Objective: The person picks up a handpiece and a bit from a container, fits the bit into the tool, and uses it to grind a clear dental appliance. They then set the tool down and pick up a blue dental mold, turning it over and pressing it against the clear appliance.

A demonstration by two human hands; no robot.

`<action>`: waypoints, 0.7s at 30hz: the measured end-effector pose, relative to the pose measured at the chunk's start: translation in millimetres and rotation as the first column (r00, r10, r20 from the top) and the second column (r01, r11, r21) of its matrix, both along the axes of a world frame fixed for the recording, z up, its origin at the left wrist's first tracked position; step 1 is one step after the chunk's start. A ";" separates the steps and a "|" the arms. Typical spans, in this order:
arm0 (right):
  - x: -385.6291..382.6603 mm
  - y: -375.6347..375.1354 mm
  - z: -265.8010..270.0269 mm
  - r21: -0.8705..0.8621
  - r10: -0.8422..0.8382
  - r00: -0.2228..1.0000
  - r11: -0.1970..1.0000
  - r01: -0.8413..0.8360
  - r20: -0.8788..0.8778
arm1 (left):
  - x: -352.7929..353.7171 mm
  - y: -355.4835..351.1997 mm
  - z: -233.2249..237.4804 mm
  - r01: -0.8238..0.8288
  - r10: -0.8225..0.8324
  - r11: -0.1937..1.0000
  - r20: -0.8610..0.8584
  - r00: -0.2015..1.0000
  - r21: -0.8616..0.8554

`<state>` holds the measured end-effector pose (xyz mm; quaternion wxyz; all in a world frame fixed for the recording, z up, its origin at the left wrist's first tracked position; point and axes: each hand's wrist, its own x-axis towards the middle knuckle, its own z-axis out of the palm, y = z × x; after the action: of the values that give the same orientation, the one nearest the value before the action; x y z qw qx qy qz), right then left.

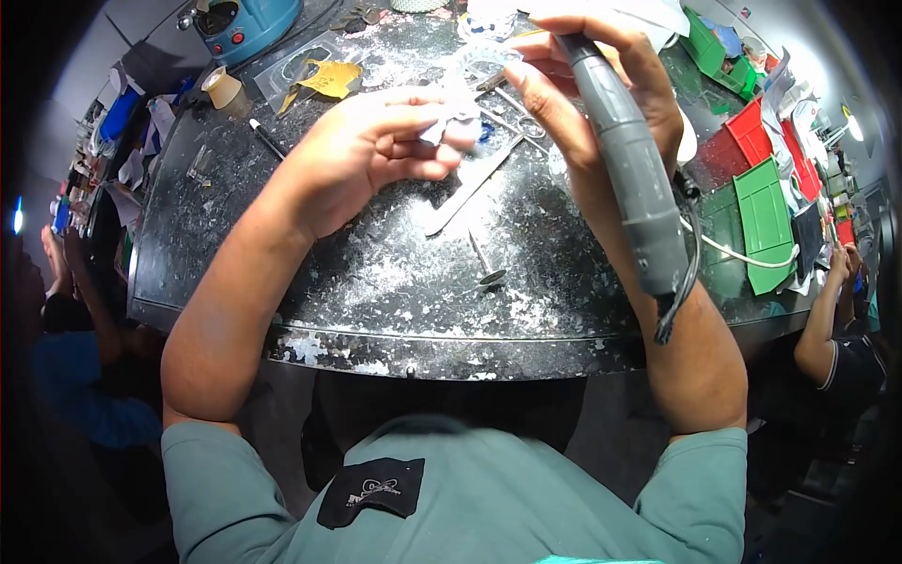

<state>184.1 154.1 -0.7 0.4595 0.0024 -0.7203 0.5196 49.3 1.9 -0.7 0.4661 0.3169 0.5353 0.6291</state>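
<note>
My left hand (385, 141) is closed on a small white piece (458, 105), pinched between thumb and fingers. The glare and the fingers hide its exact shape. In my right hand (606, 103) is a grey rotary handpiece (631, 160), tilted with its thin end up by the fingertips and its cable hanging from the thick end. Its tip is hard to make out near the white piece. Below the hands lies a flat metal blade-like tool (474, 188). Closer to me rests a small disc on a shank (490, 275). A scissor-like tool (531, 129) lies between the hands.
A blue machine with red buttons (246, 33) stands at the back left. Near it are a yellow sheet (331, 80), a cream cup (221, 87) and a pen (268, 139). Green bins (766, 211) and red bins (747, 136) line the right. Other people sit at both sides.
</note>
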 end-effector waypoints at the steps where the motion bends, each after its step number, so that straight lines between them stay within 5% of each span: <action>1: -4.6 2.7 -5.3 0.035 0.065 0.991 0.997 -0.061 -0.114 | -2.0 1.7 -0.8 -0.025 0.009 0.997 -0.199 0.980 -0.078; 2: -7.1 4.0 -8.3 0.075 0.133 0.966 0.990 -0.119 -0.224 | -3.8 3.2 -1.7 -0.066 0.002 0.986 -0.390 0.921 -0.151; 3: 0.3 -0.4 0.5 0.172 -0.001 0.994 0.985 0.020 -0.105 | -0.2 2.7 -1.3 -0.139 0.020 0.975 -0.561 0.828 -0.170; 4: 2.1 -2.7 2.5 0.170 -0.002 0.994 0.985 0.021 -0.107 | 2.9 1.6 -1.3 -0.139 0.019 0.975 -0.563 0.826 -0.171; 6: 4.2 -6.7 4.9 0.032 0.052 0.999 0.998 -0.052 0.013 | 7.8 0.9 -1.1 -0.345 0.038 0.935 -0.945 0.324 -0.080; 7: 6.0 -8.3 7.2 -0.068 0.064 0.993 0.996 -0.057 0.097 | 8.2 2.1 -0.6 -0.343 0.038 0.936 -0.946 0.322 -0.079; 10: 7.6 -4.5 11.3 0.001 0.084 0.994 0.996 -0.084 0.070 | 7.5 3.7 0.9 -0.243 0.382 0.923 -0.796 0.469 0.300; 12: 5.9 -4.8 13.7 0.034 0.098 0.994 0.994 -0.100 0.056 | 8.3 5.0 11.8 -0.079 0.307 0.883 -0.443 0.842 0.462; 15: 7.0 -7.5 13.7 -0.244 0.310 0.949 0.926 -0.289 0.051 | 5.8 0.0 11.4 -0.016 0.223 0.864 -0.355 0.908 0.503; 21: 7.7 -7.7 13.1 -0.311 0.323 0.942 0.907 -0.282 0.087 | -3.5 -1.6 3.4 -0.063 0.199 0.862 -0.221 0.955 0.503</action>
<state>191.9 146.4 12.5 0.3181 0.0105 -0.6555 0.6849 45.9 0.3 2.7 0.2503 0.4685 0.4363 0.7263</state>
